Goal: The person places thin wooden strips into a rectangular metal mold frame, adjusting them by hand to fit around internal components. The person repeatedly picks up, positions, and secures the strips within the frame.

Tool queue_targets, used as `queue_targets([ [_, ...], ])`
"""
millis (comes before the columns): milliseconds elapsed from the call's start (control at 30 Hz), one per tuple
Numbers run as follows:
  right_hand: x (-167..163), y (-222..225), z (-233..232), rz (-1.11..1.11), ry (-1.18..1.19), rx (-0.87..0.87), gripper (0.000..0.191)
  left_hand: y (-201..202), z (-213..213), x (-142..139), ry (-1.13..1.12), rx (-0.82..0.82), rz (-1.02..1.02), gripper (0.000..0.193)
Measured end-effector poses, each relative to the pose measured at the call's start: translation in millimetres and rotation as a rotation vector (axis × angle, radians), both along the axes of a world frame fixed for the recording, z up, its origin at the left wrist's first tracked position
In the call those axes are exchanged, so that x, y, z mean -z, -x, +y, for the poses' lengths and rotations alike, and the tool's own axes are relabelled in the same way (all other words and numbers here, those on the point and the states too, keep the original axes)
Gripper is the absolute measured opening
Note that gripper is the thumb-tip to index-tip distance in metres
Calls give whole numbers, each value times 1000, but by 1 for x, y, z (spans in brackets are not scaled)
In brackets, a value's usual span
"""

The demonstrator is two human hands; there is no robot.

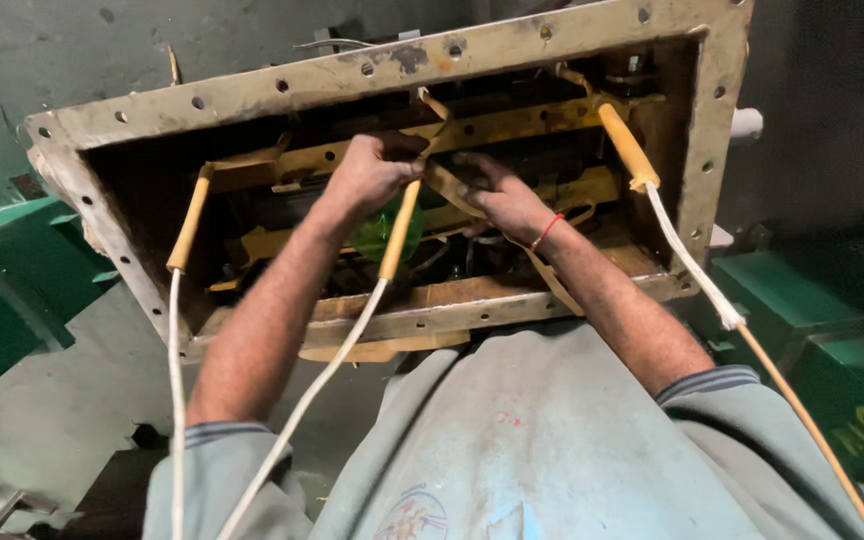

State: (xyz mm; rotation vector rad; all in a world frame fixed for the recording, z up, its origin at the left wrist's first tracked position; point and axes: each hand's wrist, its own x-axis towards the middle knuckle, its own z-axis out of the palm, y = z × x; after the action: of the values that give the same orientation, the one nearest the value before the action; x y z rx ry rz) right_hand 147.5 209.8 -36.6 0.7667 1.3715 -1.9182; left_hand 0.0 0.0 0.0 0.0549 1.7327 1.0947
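Inside the open rectangular metal casing [392, 62], near its middle, the left hand [370, 172] is closed around the top of a yellow-sleeved lead [399, 232]. The lead's long axis slants down-left toward the casing's near rim, where its white cable [302, 405] runs on. The right hand [504, 197] curls its fingers around a tan strip [449, 188] just beside it.

A tan strap [449, 187] runs slanted inside the open, rusty metal housing [392, 60].
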Motion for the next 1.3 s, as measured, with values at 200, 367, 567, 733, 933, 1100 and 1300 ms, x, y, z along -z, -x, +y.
queue_targets([
  [200, 25, 1, -8, -11, -42, -39, 54, -3, -3, -14, 69, -239, -345, 43],
  [367, 10, -5, -11, -77, 28, -32, 58, 10, -36, -64, 119, 291, 477, 59],
  [567, -31, -13, 17, 34, 31, -153, 62, 33, -93, -235, 349, -36, -108, 69],
  [733, -49, -28, 24, 73, -34, -108, 61, 16, -105, -386, 566, 200, 0, 54],
  [933, -52, -53, 8, 67, -92, -48, 59, -17, -41, -387, 728, 746, 569, 37],
  [1100, -54, -62, -7, 122, -103, -26, 57, -47, -15, -384, 548, 925, 1070, 29],
  [1300, -50, -70, -18, 164, -92, 13, 55, 22, -1, -129, 405, 994, 1030, 21],
])
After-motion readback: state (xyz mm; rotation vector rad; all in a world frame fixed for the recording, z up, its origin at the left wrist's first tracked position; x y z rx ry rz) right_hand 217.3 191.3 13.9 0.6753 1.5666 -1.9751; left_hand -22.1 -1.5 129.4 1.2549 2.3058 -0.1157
